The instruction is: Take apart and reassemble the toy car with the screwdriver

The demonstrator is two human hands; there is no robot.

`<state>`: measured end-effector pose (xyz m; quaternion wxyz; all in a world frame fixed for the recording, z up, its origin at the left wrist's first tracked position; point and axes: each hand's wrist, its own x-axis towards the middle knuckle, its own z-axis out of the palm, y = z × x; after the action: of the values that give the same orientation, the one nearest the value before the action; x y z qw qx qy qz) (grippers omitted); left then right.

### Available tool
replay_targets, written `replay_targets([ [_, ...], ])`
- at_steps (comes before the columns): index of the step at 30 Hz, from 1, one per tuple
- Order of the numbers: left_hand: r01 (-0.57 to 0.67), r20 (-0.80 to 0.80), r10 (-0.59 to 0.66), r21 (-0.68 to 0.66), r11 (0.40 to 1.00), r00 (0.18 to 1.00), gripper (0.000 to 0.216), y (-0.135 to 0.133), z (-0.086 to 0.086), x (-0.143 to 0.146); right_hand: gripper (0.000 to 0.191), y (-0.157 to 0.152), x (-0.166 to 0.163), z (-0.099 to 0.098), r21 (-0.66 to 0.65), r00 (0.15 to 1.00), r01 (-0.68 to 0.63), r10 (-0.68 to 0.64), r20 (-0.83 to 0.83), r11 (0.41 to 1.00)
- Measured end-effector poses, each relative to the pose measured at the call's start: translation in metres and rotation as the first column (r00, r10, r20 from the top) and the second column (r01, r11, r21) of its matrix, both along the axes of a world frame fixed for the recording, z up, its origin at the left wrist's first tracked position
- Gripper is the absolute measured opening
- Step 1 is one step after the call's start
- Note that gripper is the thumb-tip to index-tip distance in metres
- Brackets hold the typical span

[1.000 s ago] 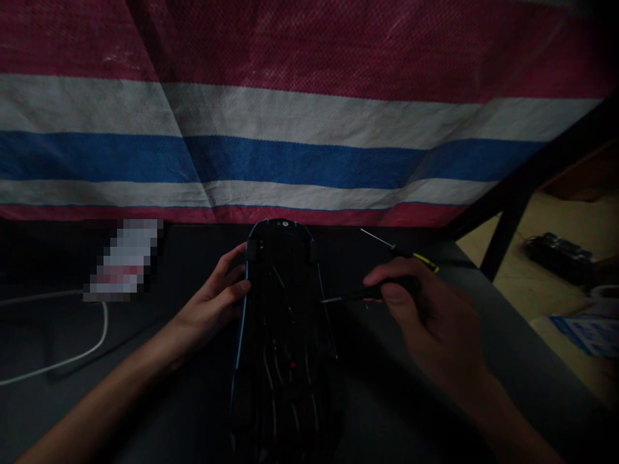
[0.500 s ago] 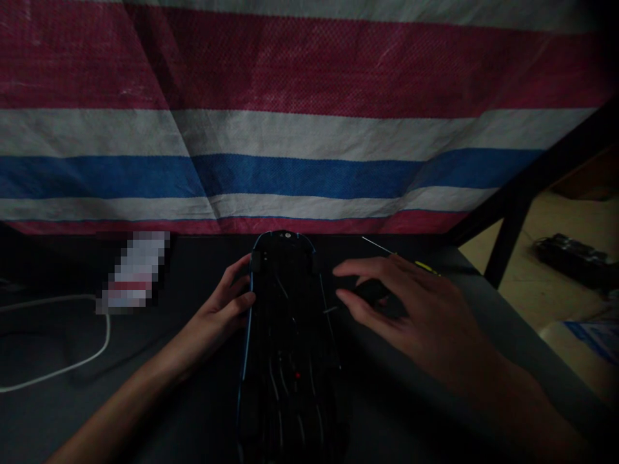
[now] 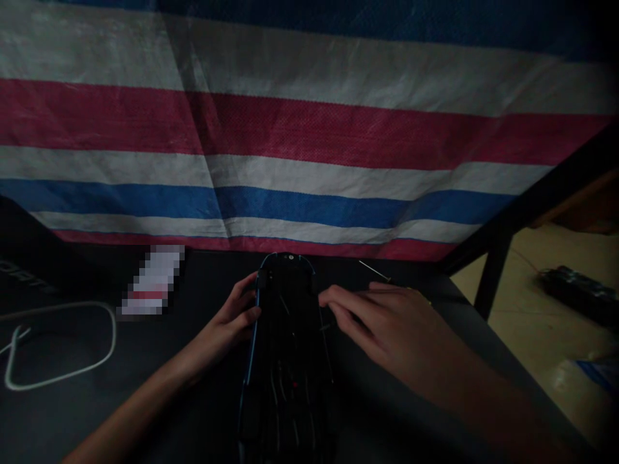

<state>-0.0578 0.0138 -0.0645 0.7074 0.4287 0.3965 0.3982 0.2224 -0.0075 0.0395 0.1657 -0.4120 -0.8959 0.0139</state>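
A black toy car body point(image 3: 287, 361) with a thin blue edge lies lengthwise on the dark table, its inside with wires facing up. My left hand point(image 3: 232, 319) curls round its left side near the far end, fingers on the blue edge. My right hand point(image 3: 382, 322) lies open, fingers stretched toward the car's right side, fingertips close to its edge. Under and behind that hand the thin metal shaft of a screwdriver point(image 3: 374, 271) sticks out on the table; its handle is mostly hidden.
A red, white and blue striped tarp point(image 3: 290, 161) hangs behind the table. A white cable point(image 3: 62, 367) loops at the left, next to a blurred white packet point(image 3: 152, 288). The table's right edge drops to a tan floor with a dark object point(image 3: 578, 293).
My right hand let go of the screwdriver it held one second ago, opened, and moved left toward the car's right side. The view tilted up. My left hand stayed on the car.
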Motion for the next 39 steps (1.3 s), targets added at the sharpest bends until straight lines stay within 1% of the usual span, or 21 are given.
replay_targets([
  [2,-0.006,-0.001,0.006,0.008,1.0,1.0,0.064,0.0,0.0,0.0,0.021,-0.002,-0.002,0.0,0.019,0.998,0.049,-0.05,0.024,0.999],
  [4,-0.005,0.0,0.005,0.023,1.0,1.0,0.064,0.0,-0.001,-0.001,0.019,-0.003,-0.002,0.003,-0.005,0.999,0.053,-0.053,-0.003,0.999],
  [7,0.002,0.001,-0.002,0.045,0.999,1.0,0.063,0.0,-0.005,-0.003,0.022,-0.002,-0.001,0.008,-0.028,0.998,-0.034,0.032,-0.057,0.999],
  [9,-0.011,0.006,0.011,0.065,0.998,1.0,0.062,0.001,-0.008,-0.003,0.021,0.0,0.001,0.009,-0.026,0.996,-0.074,0.072,-0.058,0.997],
  [11,-0.027,0.011,0.027,0.076,0.997,1.0,0.062,0.0,-0.009,-0.002,0.018,0.002,0.002,0.009,-0.035,0.999,-0.043,0.043,-0.003,0.998],
  [13,-0.029,0.001,0.029,0.067,0.997,1.0,0.063,0.0,-0.007,-0.002,0.019,0.002,0.003,0.009,-0.032,0.998,0.035,-0.033,0.055,0.999],
  [15,-0.022,-0.019,0.023,0.051,0.998,1.0,0.065,-0.001,-0.003,-0.001,0.017,0.0,0.004,0.009,-0.037,0.997,0.068,-0.067,0.038,0.997],
  [16,-0.019,-0.027,0.021,0.043,0.999,0.999,0.066,-0.002,-0.001,-0.001,0.015,-0.001,0.005,0.009,-0.044,0.999,0.053,-0.053,0.004,0.998],
  [18,-0.016,-0.033,0.017,0.038,0.999,0.999,0.067,-0.002,0.003,0.0,0.02,-0.002,0.007,0.008,-0.061,0.998,-0.031,0.028,-0.06,0.998],
  [20,-0.016,-0.03,0.017,0.041,0.999,0.999,0.066,-0.003,0.005,0.0,0.022,-0.002,0.008,0.004,-0.041,0.995,-0.087,0.085,-0.059,0.995],
  [22,-0.022,-0.028,0.024,0.047,0.999,0.999,0.064,-0.003,0.005,0.0,0.019,-0.002,0.007,0.0,0.001,0.999,-0.037,0.037,0.012,0.999],
  [24,-0.016,-0.027,0.018,0.048,0.999,0.999,0.063,-0.002,0.004,-0.001,0.022,-0.002,0.005,-0.001,0.042,0.994,0.067,-0.071,0.084,0.997],
  [25,-0.009,-0.025,0.01,0.051,0.999,1.0,0.063,-0.002,0.003,-0.002,0.022,-0.002,0.004,0.0,0.04,0.99,0.102,-0.105,0.091,0.994],
  [27,0.003,-0.016,-0.002,0.059,0.998,1.0,0.063,-0.001,0.002,-0.003,0.018,-0.002,0.003,0.002,-0.001,0.996,0.09,-0.09,0.026,0.996],
  [29,0.004,-0.011,-0.003,0.061,0.998,1.0,0.064,-0.001,0.0,-0.003,0.02,-0.002,0.004,0.004,-0.04,0.997,0.004,-0.007,-0.076,0.999],
  [31,-0.009,-0.007,0.009,0.061,0.998,1.0,0.065,0.0,-0.002,-0.003,0.024,0.0,0.005,0.004,-0.038,0.994,-0.047,0.043,-0.102,0.998],
  [32,-0.013,-0.008,0.014,0.058,0.998,1.0,0.065,0.0,-0.002,-0.002,0.024,0.001,0.005,0.003,-0.03,0.996,-0.032,0.029,-0.08,0.999],
  [34,-0.017,-0.008,0.017,0.056,0.998,1.0,0.065,0.0,-0.003,-0.002,0.022,0.003,0.005,0.001,-0.013,0.999,0.054,-0.054,-0.009,0.998],
  [36,-0.01,-0.004,0.011,0.051,0.999,1.0,0.065,0.0,-0.002,-0.001,0.023,0.005,0.006,0.001,-0.019,0.995,0.102,-0.101,0.011,0.995],
  [37,-0.007,-0.002,0.007,0.049,0.999,1.0,0.064,-0.001,-0.001,-0.001,0.021,0.005,0.006,0.002,-0.026,0.996,0.086,-0.086,-0.012,0.996],
  [39,-0.012,-0.002,0.013,0.045,0.999,1.0,0.063,-0.001,0.001,-0.001,0.022,0.006,0.006,0.003,-0.029,0.996,-0.003,0.0,-0.084,1.0],
])
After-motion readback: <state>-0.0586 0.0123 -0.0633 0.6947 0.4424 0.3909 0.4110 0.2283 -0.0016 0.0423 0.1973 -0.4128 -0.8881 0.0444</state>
